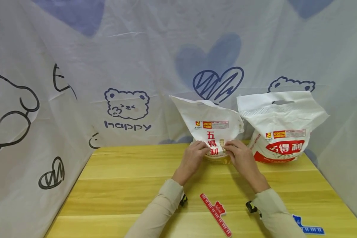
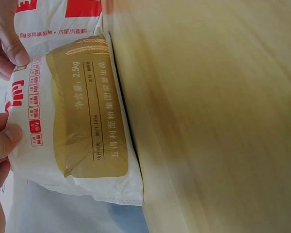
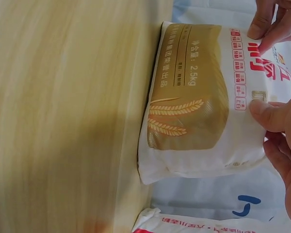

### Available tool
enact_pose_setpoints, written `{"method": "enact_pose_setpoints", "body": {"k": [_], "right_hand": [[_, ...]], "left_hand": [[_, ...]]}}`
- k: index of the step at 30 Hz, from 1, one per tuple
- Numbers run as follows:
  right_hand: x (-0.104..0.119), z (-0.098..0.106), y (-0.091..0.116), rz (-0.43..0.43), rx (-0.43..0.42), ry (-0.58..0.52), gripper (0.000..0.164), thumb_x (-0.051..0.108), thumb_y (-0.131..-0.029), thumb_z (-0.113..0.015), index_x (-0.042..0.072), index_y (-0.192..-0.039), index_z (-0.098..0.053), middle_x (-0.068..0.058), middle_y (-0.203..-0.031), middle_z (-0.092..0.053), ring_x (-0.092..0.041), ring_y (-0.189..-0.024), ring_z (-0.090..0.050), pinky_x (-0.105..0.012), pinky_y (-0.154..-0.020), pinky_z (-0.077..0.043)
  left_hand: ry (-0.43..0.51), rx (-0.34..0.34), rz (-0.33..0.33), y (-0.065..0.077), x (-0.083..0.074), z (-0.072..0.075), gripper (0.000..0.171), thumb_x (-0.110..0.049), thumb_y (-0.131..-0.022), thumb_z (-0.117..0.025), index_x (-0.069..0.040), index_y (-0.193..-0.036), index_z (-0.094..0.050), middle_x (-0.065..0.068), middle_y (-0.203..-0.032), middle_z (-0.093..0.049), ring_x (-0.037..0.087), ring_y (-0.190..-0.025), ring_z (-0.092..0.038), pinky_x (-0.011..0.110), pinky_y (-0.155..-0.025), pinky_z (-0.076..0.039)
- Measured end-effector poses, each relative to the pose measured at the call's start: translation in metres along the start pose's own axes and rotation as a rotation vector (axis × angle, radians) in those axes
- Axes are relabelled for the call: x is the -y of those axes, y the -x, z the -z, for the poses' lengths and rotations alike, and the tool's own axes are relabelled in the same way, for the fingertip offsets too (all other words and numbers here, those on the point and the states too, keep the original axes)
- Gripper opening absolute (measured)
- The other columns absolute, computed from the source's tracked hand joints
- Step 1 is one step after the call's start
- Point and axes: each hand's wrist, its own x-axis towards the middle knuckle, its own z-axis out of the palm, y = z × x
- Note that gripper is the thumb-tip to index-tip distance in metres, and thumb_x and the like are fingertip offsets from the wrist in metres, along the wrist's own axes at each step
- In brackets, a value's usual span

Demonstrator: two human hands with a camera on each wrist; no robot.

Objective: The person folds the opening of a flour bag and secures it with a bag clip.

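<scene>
A white flour bag [image 1: 215, 115] with red characters and a gold lower panel stands at the back of the wooden table, its top raised to a slanted peak. My left hand [image 1: 193, 158] pinches its left side, thumb [image 2: 10, 135] on the front face. Mirroring it, my right hand [image 1: 243, 160] pinches the right side near a small gold label, thumb [image 3: 267, 115] flat on the front. The panel [image 3: 196, 92] reads 2.5kg and carries wheat ears. Nearer the front edge lie a red clip [image 1: 216, 213] patterned like piano keys and a similar blue clip [image 1: 312, 229].
Just right of it stands a second white and red flour bag [image 1: 282, 132] with a cut-out handle on top. A pale printed cloth [image 1: 154, 66] hangs behind and along both sides of the wooden table [image 1: 122, 185].
</scene>
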Motion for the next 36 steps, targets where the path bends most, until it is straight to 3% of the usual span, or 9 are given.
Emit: {"method": "enact_pose_setpoints", "body": {"k": [8, 22, 36], "right_hand": [[0.0000, -0.0032, 0.0008, -0.009, -0.040, -0.013, 0.025, -0.014, -0.072, -0.085, -0.004, -0.094, -0.078, -0.015, -0.103, -0.073, -0.032, -0.096, -0.069, -0.045, -0.082, -0.059], [0.0014, -0.0079, 0.0050, -0.009, -0.098, -0.058, 0.024, -0.017, -0.071, -0.083, -0.005, -0.092, -0.078, -0.015, -0.101, -0.073, -0.032, -0.096, -0.068, -0.046, -0.082, -0.058], [0.0039, -0.0081, 0.0054, -0.042, -0.112, -0.055, 0.022, -0.016, -0.071, -0.084, -0.004, -0.089, -0.078, -0.014, -0.099, -0.074, -0.033, -0.094, -0.069, -0.046, -0.084, -0.057]], "left_hand": [[-0.025, -0.024, 0.001, 0.0011, 0.0011, 0.0004, 0.017, 0.002, -0.087, -0.073, -0.013, -0.087, -0.081, -0.003, -0.089, -0.070, 0.014, -0.085, -0.065, 0.025, -0.076, -0.054], [-0.052, -0.055, -0.003, 0.0032, 0.0003, -0.0028, 0.008, -0.010, -0.088, -0.074, -0.014, -0.083, -0.078, -0.003, -0.086, -0.066, 0.013, -0.078, -0.062, 0.024, -0.068, -0.053], [-0.045, -0.049, 0.000, 0.0044, -0.0011, -0.0025, 0.011, -0.005, -0.086, -0.075, -0.013, -0.080, -0.076, -0.003, -0.084, -0.065, 0.013, -0.075, -0.061, 0.024, -0.063, -0.052]]}}
